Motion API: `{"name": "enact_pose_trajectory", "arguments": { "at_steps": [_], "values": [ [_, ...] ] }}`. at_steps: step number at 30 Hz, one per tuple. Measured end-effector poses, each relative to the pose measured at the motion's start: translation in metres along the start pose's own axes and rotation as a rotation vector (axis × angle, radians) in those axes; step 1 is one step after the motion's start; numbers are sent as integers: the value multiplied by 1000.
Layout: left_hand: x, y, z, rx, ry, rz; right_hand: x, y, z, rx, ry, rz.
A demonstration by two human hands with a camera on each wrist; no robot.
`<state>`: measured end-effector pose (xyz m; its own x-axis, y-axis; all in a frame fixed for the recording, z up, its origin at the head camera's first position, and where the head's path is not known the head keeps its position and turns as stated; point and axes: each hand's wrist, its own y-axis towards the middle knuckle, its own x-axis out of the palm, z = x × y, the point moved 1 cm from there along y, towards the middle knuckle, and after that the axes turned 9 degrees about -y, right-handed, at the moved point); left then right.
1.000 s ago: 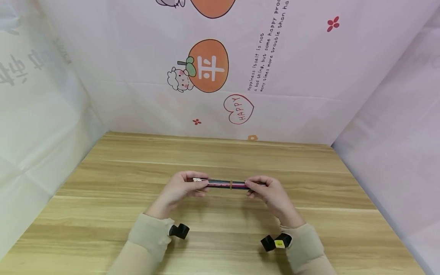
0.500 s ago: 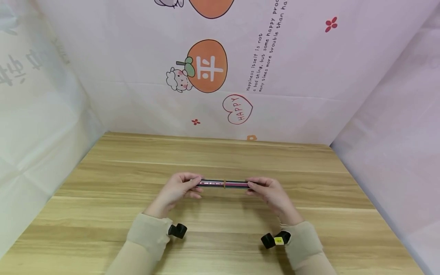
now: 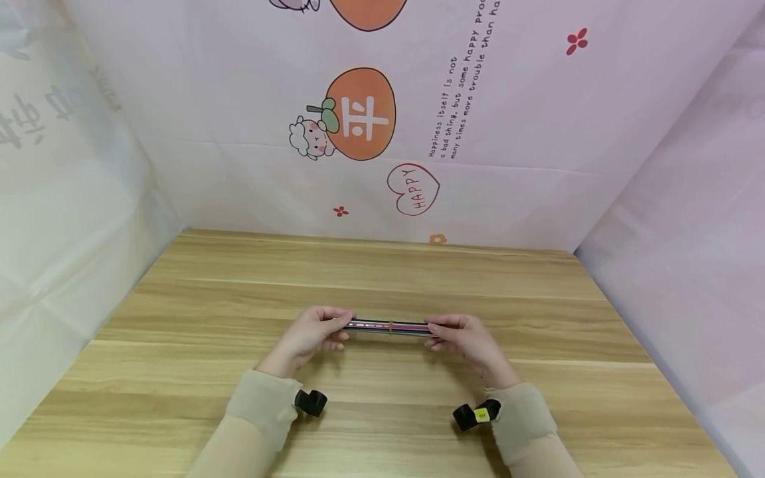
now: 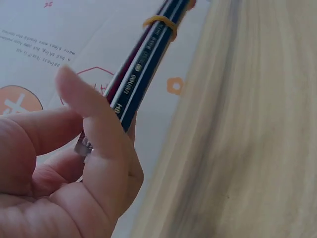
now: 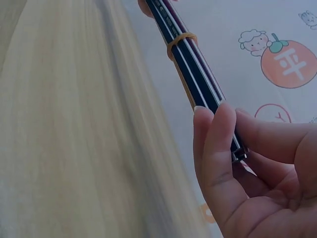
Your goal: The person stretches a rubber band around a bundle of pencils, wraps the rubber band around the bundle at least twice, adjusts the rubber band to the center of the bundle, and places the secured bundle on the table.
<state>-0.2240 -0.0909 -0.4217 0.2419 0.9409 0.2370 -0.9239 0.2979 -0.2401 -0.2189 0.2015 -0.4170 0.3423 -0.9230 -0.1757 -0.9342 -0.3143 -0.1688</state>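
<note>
A bundle of pencils (image 3: 370,326), dark blue and purple with white stripes, lies level across the head view above the table. A tan rubber band (image 3: 391,327) is wound round its middle. At the left end, my left hand (image 3: 311,334) pinches the bundle between thumb and fingers, hiding that end in the head view. My right hand (image 3: 467,337) grips the other end the same way. White printed lettering shows on one dark pencil (image 4: 140,69) in the left wrist view. The right wrist view shows the pencil ends (image 5: 238,154) between my right fingers and palm.
Under both hands is a wood-grain table (image 3: 382,398). A white printed cloth (image 3: 508,133) hangs behind it, with more pale cloth at the left (image 3: 72,199) and right (image 3: 687,219) sides. A small black wrist camera (image 3: 311,402) sits on each cuff.
The bundle has slid left, and my left fingers now cover the end that showed earlier. My right hand holds nearer its end. Over the last half second both hands lowered slightly toward me.
</note>
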Motion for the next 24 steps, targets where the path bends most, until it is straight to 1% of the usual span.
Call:
{"name": "enact_pose_trajectory", "arguments": {
  "at_steps": [4, 9, 14, 18, 24],
  "values": [
    [-5, 1, -4, -18, -70, -47, -3, 2, 7, 28, 46, -21],
    [-7, 2, -7, -32, -82, -80, -6, 4, 13, 60, 84, -36],
    [-9, 2, -10, -57, -46, -83, -5, 5, 17, 74, 114, -51],
    [-10, 1, -12, -82, -37, -83, -2, 6, 21, 89, 138, -61],
    [-10, 2, -15, -88, -33, -79, -3, 7, 26, 86, 144, -57]
  ]
}}
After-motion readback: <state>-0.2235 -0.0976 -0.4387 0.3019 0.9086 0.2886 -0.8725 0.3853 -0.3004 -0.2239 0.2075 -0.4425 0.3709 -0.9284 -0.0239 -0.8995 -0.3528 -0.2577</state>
